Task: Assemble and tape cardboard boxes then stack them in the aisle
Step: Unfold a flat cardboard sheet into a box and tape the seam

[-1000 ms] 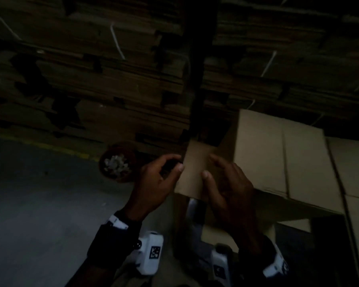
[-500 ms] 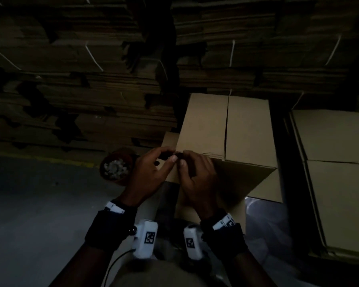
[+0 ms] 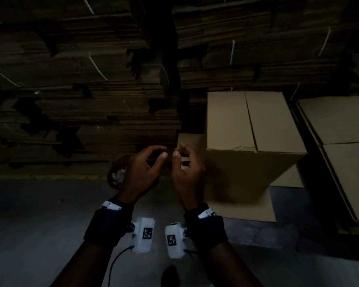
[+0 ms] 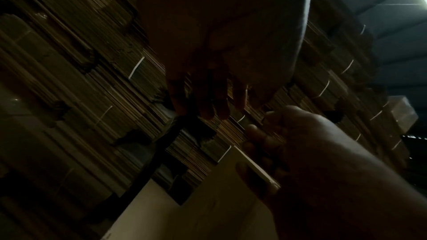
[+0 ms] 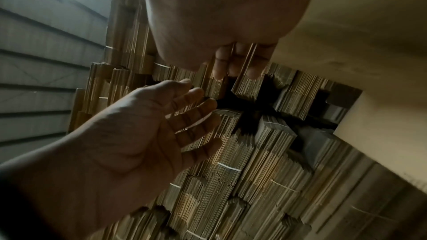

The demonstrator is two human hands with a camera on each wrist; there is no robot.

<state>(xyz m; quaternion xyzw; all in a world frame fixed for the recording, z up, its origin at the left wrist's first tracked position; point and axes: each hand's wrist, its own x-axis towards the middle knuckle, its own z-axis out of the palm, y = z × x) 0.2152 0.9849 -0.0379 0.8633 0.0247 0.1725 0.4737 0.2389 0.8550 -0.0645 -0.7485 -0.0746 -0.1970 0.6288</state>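
Note:
An assembled cardboard box [image 3: 247, 125] stands upright on the floor, right of centre in the head view, its two top flaps folded shut. A side flap [image 3: 192, 141] sticks out from its left face. My right hand [image 3: 179, 150] is at that flap, and the left wrist view shows its fingers [image 4: 256, 134] curled round the flap's pale edge [image 4: 254, 167]. My left hand [image 3: 162, 151] hovers just left of it with curved fingers, holding nothing. The right wrist view shows its palm [image 5: 129, 134] bare. The box wall [image 5: 346, 43] fills that view's right side.
Tall stacks of flat cardboard [image 3: 91, 79] bound with white straps wall off the back. Flat cartons [image 3: 340, 131] lie to the right of the box. A round brown container of white bits [image 3: 116, 177] sits on the grey floor by a yellow line [image 3: 71, 177].
The hands, held together at the box's near-left corner, have drawn slightly apart. The left hand no longer touches the cardboard. The box now sits further right in the view.

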